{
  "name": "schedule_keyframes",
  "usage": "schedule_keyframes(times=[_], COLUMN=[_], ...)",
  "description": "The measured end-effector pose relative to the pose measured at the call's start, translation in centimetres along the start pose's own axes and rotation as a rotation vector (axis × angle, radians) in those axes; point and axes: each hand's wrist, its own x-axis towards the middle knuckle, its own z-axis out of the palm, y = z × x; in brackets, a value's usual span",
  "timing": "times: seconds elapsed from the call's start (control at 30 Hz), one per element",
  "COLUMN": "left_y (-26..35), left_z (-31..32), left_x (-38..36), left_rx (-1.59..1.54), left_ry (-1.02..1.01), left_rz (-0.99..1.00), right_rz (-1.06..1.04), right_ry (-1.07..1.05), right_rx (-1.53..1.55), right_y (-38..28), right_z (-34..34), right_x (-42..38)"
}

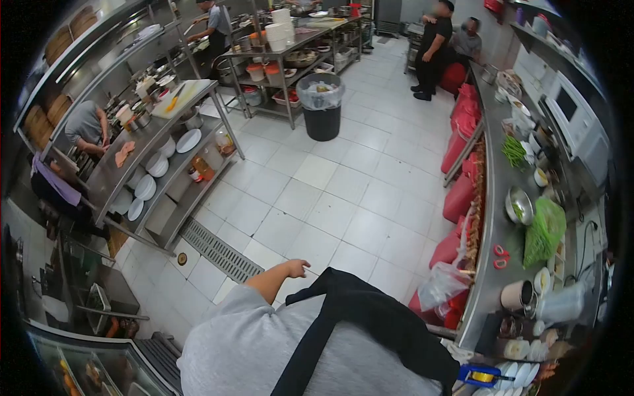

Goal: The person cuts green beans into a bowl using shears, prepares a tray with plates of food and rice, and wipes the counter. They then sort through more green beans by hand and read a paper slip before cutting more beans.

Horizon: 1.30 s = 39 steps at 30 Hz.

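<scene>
My left hand (pixel 297 267) is in front of my body above the tiled floor, bare and with nothing in it. One finger points to the right, with a small gap to the digit below it. The forearm comes out of the grey sleeve (pixel 241 310) of my shirt. A black apron (pixel 383 303) covers my front and hides part of what lies below. My right hand does not show. At my lower right, close to the apron edge, is a blue and yellow object (pixel 484 375), partly cut off by the lower edge of the view.
A steel counter (pixel 492 218) on the right bears red scissors (pixel 501 257), a metal bowl (pixel 520 204) and a green bag (pixel 545 231). Red containers (pixel 459 198) stand below it. Ahead is a black bin (pixel 322 122); left, a steel shelf (pixel 178 158) with bowls. Several people work farther off.
</scene>
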Motion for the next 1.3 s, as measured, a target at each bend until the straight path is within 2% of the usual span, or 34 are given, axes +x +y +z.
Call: schedule_keyframes(times=[0.03, 0.1, 0.13, 0.2, 0.23, 0.27, 0.33, 0.37, 0.4, 0.43, 0.5, 0.57, 0.63, 0.83, 0.93, 0.97, 1.03, 1.07, 1.1, 1.17, 1.27, 1.3], left_y=[-2.1, -5.1, -7.6, -11.9, -12.5, -12.9, -12.0, -12.9, -14.5, -16.1, -14.0, -11.7, -9.8, -5.1, -2.8, -1.8, 0.5, 1.9, 3.2, 5.6, 8.2, 9.2], left_z=[-1.0, -2.8, -2.7, -2.1, -2.6, -3.0, -4.4, -2.4, 0.1, 2.5, 2.9, 1.3, -0.9, -6.3, -8.6, -9.5, -11.3, -12.3, -13.0, -14.6, -16.7, -17.4], left_x=[-1.0, -4.0, -4.4, -5.2, -5.9, -6.3, -6.9, -5.6, -4.1, -2.7, -1.7, -1.2, -0.3, 4.8, 8.3, 9.6, 12.5, 14.1, 15.8, 18.9, 22.8, 24.2], left_rx=[0.052, -0.039, -0.161, -0.39, -0.275, -0.161, -0.037, -0.126, -0.222, -0.312, -0.363, -0.385, -0.395, -0.404, -0.403, -0.397, -0.382, -0.37, -0.357, -0.328, -0.258, -0.23], left_ry=[0.018, 0.053, 0.072, 0.098, 0.132, 0.169, 0.257, 0.358, 0.459, 0.545, 0.397, 0.246, 0.177, 0.164, 0.181, 0.18, 0.167, 0.153, 0.138, 0.114, 0.087, 0.07], left_rz=[-0.021, -0.225, -0.331, -0.539, -0.559, -0.575, -0.592, -0.48, -0.371, -0.252, -0.296, -0.387, -0.418, -0.462, -0.483, -0.483, -0.472, -0.459, -0.448, -0.423, -0.388, -0.372], right_rz=[-0.022, -0.063, 0.009, -0.005, -0.012, -0.119, -0.041, -0.002, -0.084, -0.048, 0.026, -0.072, -0.056, 0.354, 0.764, 0.763, 0.821, 0.787, 0.604, 0.726, 0.815, 0.809], right_ry=[0.001, -0.004, 0.051, 0.103, 0.128, 0.16, 0.162, 0.165, 0.285, 0.251, 0.183, 0.267, 0.198, -0.476, -0.807, -0.944, -1.194, -1.248, -1.247, -1.244, -1.398, -1.374], right_rx=[0.066, 0.192, 0.298, 0.501, 0.597, 0.421, 0.609, 0.703, 0.678, 0.711, 0.775, 0.725, 0.755, 1.063, 1.099, 1.029, 1.125, 1.165, 1.178, 1.342, 1.298, 1.246], right_y=[-2.0, -6.0, -9.0, -11.8, -12.7, -13.4, -17.3, -18.7, -18.2, -18.6, -21.3, -23.0, -23.4, -24.9, -30.4, -32.5, -34.4, -35.1, -35.5, -36.6, -36.2, -35.7], right_z=[0.6, 1.6, 2.5, 4.2, 5.0, 5.9, 7.5, 8.2, 9.9, 10.6, 12.4, 15.6, 17.6, 24.6, 28.8, 29.5, 31.2, 31.5, 32.0, 32.4, 33.2, 33.4], right_x=[0.7, 1.9, 2.6, 3.3, 3.5, 4.1, 5.3, 5.6, 5.9, 5.5, 6.0, 6.8, 5.9, -7.1, -13.5, -13.5, -19.5, -22.8, -25.7, -27.9, -29.0, -28.6])
